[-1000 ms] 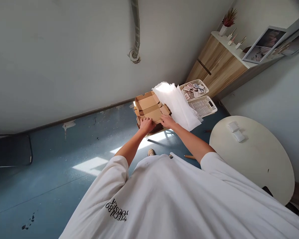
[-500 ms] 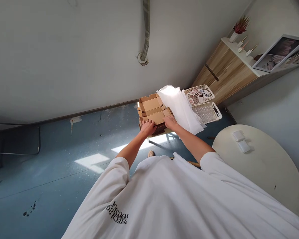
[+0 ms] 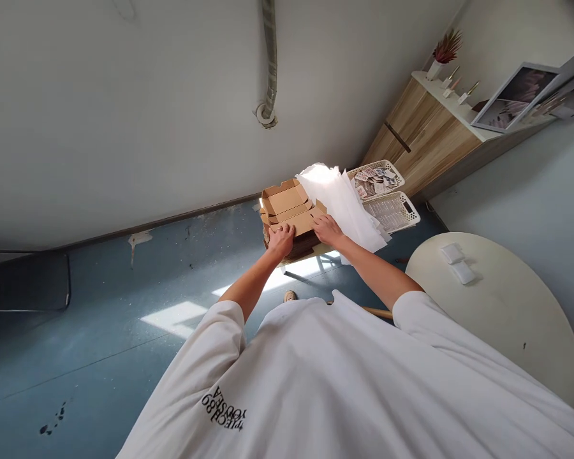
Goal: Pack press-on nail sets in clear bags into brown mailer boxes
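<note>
A brown cardboard box (image 3: 286, 199), partly unfolded with its lid panel raised at the far side, lies on top of other flat brown cardboard. My left hand (image 3: 282, 240) is at its near left corner, with fingers curled over the front panel's edge. At the right end of that panel, my right hand (image 3: 328, 229) is closed on the side flap; its fingertips are partly hidden. White sheets of thin wrapping material (image 3: 337, 197) lie in a loose stack just right of the box, close to my right hand.
Two white plastic baskets stand beyond the sheets: one basket (image 3: 400, 182) holds printed cards, the other basket (image 3: 417, 217) clear packets. A round white table (image 3: 497, 325) at right bears two small white packets (image 3: 463, 273). A wooden cabinet (image 3: 430, 137) stands behind; a dark folding chair (image 3: 23, 287) is far left.
My right hand has shifted slightly and curled its fingers more at the right flap, which now stands up more. My left hand stays at the left corner. The view has turned a little.
</note>
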Demonstrator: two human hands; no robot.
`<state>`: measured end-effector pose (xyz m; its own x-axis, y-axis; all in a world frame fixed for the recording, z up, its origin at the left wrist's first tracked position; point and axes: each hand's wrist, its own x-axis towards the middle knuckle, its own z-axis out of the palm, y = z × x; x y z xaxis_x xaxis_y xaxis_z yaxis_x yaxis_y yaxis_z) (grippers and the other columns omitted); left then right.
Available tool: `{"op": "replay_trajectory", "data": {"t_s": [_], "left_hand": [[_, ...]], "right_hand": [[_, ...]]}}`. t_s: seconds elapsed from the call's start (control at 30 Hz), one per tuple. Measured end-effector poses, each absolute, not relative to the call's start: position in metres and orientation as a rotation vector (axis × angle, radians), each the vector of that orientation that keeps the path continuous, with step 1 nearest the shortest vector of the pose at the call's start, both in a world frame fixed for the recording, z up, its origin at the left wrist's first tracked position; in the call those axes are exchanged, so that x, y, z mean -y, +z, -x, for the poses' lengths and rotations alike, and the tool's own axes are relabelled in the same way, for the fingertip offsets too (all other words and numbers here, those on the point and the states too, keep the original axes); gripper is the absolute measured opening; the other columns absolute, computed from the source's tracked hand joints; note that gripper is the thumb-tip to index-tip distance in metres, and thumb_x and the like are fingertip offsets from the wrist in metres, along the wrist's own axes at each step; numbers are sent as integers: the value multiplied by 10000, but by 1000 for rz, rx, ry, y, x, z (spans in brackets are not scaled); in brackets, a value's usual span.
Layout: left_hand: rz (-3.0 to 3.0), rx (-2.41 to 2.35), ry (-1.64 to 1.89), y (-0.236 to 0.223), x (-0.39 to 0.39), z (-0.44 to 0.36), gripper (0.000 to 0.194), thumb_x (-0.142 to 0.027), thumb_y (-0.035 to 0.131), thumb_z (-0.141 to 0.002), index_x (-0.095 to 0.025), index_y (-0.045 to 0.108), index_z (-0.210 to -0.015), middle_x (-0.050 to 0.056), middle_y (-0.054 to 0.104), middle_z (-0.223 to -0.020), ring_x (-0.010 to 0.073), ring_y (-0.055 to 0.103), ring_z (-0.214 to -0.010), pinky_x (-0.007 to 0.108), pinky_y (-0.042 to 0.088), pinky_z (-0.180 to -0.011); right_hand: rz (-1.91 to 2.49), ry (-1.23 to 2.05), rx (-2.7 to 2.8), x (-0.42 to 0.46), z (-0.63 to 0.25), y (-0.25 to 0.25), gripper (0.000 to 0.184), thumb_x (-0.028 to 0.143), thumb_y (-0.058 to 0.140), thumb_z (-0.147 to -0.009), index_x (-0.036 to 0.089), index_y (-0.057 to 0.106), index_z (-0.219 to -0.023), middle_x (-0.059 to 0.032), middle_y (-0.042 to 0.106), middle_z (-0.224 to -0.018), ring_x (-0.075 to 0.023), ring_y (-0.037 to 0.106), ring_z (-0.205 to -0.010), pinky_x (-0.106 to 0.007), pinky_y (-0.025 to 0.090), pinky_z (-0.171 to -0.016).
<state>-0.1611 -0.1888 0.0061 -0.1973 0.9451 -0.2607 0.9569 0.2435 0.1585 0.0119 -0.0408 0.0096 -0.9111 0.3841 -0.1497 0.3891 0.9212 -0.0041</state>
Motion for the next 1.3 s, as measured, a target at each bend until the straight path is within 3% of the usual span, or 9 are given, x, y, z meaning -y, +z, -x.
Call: {"op": "replay_trajectory", "data": {"t_s": [0.2, 0.47, 0.63, 0.73, 0.93, 1.3], "left_hand": [[-1834, -2253, -28, 30, 187, 160, 668, -246, 509, -1010, -243, 363, -1662, 194, 276, -1768, 420, 351, -1571, 669, 321, -1205], [-1939, -2321, 208, 61, 184, 164, 736, -190, 409, -999, -191, 247, -1717, 194, 293, -1764, 410, 338, -1581, 675, 210, -1275], [-2058, -2229, 298, 83, 163, 147, 741, -221, 424, -1012, -191, 221, -1724, 186, 270, -1774, 413, 266, -1620, 672, 140, -1302], [-2156, -2147, 317, 93, 146, 123, 702, -325, 422, -1057, -182, 239, -1719, 197, 278, -1769, 411, 263, -1623, 656, 135, -1307], [-2346, -1935, 358, 95, 110, 36, 711, -538, 369, -1095, -171, 305, -1701, 189, 321, -1754, 404, 281, -1614, 618, 129, -1318], [-2615, -1458, 286, 63, 73, -222, 712, -571, 339, -1092, -186, 346, -1691, 172, 346, -1744, 378, 305, -1601, 582, 133, -1326]], "right_hand": [[-668, 11, -2996, 37, 0, 25, 515, 95, 491, -939, 63, 637, -1432, -222, 697, -1324, -341, 561, -1190, -449, 297, -1073], [-788, 76, -3082, 33, 6, 60, 654, 120, 454, -965, 68, 472, -1616, -227, 511, -1623, -366, 434, -1437, -503, 237, -1198], [-1019, 134, -3068, 30, -25, 83, 654, 164, 420, -1013, 97, 397, -1664, -209, 466, -1662, -362, 386, -1475, -515, 201, -1225], [-1178, 177, -3023, 30, -59, 94, 629, 179, 385, -1041, 114, 395, -1667, -199, 463, -1665, -352, 376, -1478, -519, 193, -1231], [-1507, 207, -2857, 37, -167, 96, 640, 208, 414, -1035, 105, 389, -1666, -211, 441, -1675, -369, 359, -1489, -542, 196, -1245], [-2048, 171, -2460, 91, -439, 65, 679, 169, 375, -1009, 64, 347, -1679, -207, 397, -1709, -375, 352, -1502, -542, 219, -1251]]}}
